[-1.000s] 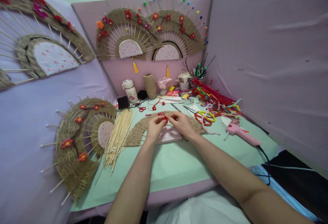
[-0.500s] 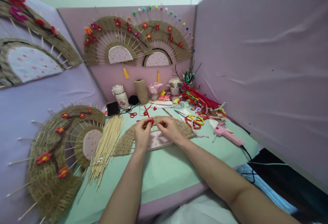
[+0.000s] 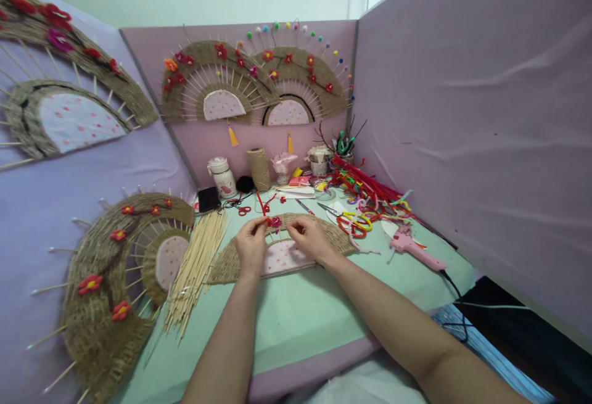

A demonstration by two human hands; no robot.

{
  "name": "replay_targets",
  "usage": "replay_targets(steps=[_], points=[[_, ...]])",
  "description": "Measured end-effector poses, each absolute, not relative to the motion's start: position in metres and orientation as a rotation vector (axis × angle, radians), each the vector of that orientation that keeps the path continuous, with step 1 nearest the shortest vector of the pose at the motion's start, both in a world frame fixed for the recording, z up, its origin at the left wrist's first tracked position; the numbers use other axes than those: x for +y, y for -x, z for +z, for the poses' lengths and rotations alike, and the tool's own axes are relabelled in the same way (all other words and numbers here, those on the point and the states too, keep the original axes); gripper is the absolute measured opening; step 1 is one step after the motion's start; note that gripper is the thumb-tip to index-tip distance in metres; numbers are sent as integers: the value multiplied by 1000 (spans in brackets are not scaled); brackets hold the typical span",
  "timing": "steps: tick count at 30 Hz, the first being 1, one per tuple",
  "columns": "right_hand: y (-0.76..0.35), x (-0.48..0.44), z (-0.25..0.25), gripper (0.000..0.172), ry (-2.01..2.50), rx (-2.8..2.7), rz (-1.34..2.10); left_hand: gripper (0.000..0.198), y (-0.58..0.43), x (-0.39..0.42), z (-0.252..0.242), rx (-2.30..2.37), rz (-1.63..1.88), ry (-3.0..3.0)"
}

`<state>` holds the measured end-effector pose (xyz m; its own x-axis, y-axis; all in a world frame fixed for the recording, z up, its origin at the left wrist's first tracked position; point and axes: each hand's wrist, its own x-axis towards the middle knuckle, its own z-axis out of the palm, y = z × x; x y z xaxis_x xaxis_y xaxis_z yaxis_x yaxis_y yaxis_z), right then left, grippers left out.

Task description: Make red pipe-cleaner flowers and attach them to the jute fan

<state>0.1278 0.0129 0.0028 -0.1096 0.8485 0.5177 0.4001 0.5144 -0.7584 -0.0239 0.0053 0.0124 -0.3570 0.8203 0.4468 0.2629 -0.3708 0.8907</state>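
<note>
My left hand (image 3: 251,248) is closed in a pinch on a red fuzzy pipe cleaner (image 3: 269,222). Just right of those fingertips is a small dark-red and magenta flower (image 3: 276,222), above the upper band of a twine-woven fan (image 3: 224,263). Whether the flower touches the fan I cannot tell. My right hand (image 3: 311,239) is also pinched, over the fan's right half; what its fingers hold, if anything, is too small to see. Between my wrists shows the fan's white, pink-spotted centre (image 3: 285,257). A red strip (image 3: 260,203) stands out beyond my left fingers.
Thin wooden sticks (image 3: 197,268) lie left of the fan. Scissors (image 3: 358,220), a pink glue gun (image 3: 419,251) and a pile of pipe cleaners (image 3: 370,188) are to the right. A twine spool (image 3: 258,169) and a white bottle (image 3: 222,177) stand behind. Finished fans (image 3: 222,71) hang on the partitions.
My left fingers have shifted slightly left, so the flower now shows between the hands. My right hand stays pinched nearby. The view has tilted up a little.
</note>
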Motion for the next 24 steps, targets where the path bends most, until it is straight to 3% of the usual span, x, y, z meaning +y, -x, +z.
replay_targets(steps=[8,15,24], points=[[-128,12,5,18,1064,-1668,609,14,30,9,12,1363,1673,-1359],[-130,14,11,27,1070,-1458,930,29,15,2,19,1141,1499,-1329],[-125,11,3,15,918,-1638,649,11,12,2,13,1293,1541,-1535]])
